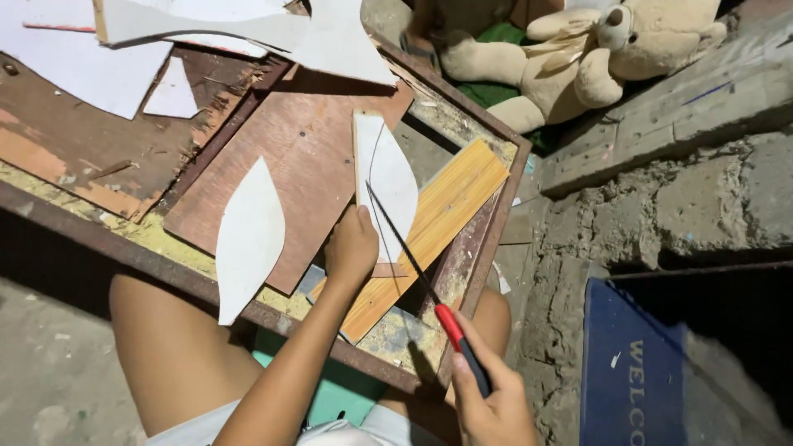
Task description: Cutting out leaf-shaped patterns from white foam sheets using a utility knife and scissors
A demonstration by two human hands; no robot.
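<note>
Far to the left of my hands I see a white leaf-shaped cutout (249,238) lying flat on a brown plywood sheet (306,157), just beside my left forearm. My left hand (351,248) is pressed down, fingers curled loosely, thumb stretched up onto the lower edge of a white curved panel (388,182) that carries a drawn pencil arc; it pins the panel rather than grips it. That panel rests partly on a yellow wood-grain board (450,202) running under and past the left hand. Between the hands a thin saw blade (402,244) slants across the panel's lower part. My right hand (491,405) is wrapped closed around the saw's red and black handle (462,347), low and right of the left hand. Beyond both, a beige teddy bear (578,58) lies against the concrete wall
</note>
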